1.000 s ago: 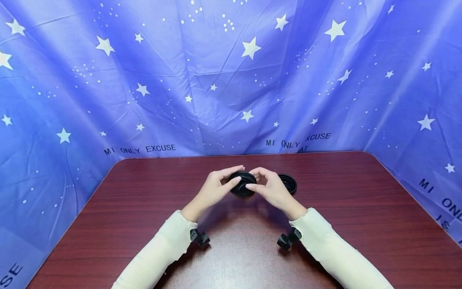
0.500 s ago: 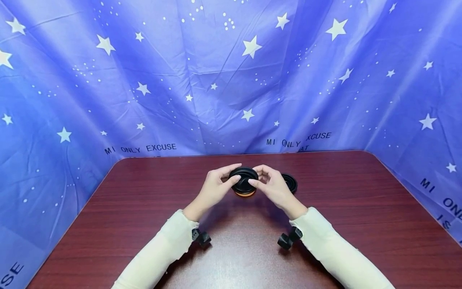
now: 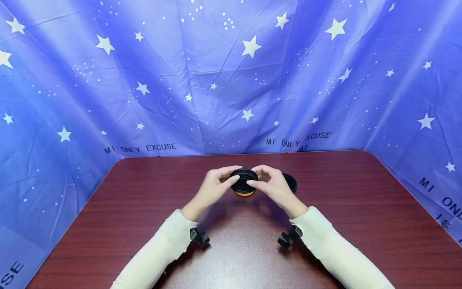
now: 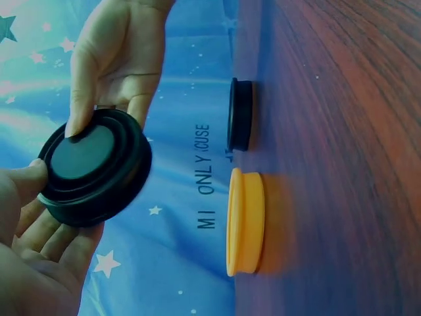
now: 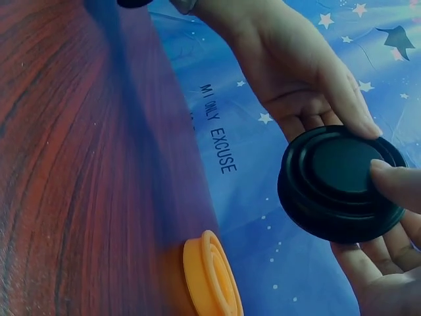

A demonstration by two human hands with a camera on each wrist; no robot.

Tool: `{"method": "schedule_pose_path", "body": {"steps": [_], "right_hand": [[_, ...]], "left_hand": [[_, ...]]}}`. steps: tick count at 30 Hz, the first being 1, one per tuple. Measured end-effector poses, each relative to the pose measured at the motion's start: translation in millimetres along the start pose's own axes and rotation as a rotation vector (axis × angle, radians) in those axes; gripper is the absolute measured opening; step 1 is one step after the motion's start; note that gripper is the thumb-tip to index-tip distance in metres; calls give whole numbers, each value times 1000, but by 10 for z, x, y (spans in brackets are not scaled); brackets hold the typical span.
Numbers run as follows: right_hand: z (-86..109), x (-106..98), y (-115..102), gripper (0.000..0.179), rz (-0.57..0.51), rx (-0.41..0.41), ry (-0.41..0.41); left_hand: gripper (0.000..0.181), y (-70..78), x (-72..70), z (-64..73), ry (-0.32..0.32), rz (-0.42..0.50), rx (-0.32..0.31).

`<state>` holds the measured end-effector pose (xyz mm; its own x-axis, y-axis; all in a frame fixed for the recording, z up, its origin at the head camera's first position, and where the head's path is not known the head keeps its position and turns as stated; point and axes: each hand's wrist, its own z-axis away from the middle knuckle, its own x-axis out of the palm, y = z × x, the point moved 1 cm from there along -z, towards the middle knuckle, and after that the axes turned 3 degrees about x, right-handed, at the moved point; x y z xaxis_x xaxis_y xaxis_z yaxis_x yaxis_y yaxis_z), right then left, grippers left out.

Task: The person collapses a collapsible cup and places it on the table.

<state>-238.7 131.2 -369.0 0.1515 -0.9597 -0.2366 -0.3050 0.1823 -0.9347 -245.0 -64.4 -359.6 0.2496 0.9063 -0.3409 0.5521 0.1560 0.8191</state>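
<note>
A round black disc point(image 3: 243, 186) with stepped rings and a flat middle, like a lid, is held up above the table between both hands. My left hand point(image 3: 213, 186) pinches its left edge, thumb on the ringed face and fingers behind. On the opposite edge my right hand point(image 3: 272, 188) grips it the same way. In the left wrist view the disc point(image 4: 89, 155) is tilted, its thick side wall showing. Below and beyond it, an orange ringed piece point(image 4: 248, 220) of similar shape rests on the table, mostly hidden by the disc in the head view.
A second black ringed piece point(image 3: 291, 183) lies on the table behind my right hand, partly covered by it. The dark red wooden table point(image 3: 144, 208) ends at a blue star-printed curtain point(image 3: 213, 60). Small black devices point(image 3: 199, 237) hang at both wrists.
The disc has tilted in my hands and shifted up slightly, so the orange piece now shows beneath it. Both hands keep their hold and have barely moved.
</note>
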Motion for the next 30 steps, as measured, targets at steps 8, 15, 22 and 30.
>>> {"method": "schedule_pose_path", "body": {"steps": [8, 15, 22, 30], "right_hand": [[-9, -17, 43, 23, -49, -12, -35], [-1, 5, 47, 20, -35, -111, -43], [85, 83, -129, 17, 52, -253, -34], [151, 105, -283, 18, 121, -367, -9]], "left_hand": [[29, 69, -58, 10, -39, 39, -19], [34, -101, -103, 18, -85, 83, -29], [46, -121, -133, -4, -151, -1, -78], [47, -138, -105, -18, -173, 19, -111]]}}
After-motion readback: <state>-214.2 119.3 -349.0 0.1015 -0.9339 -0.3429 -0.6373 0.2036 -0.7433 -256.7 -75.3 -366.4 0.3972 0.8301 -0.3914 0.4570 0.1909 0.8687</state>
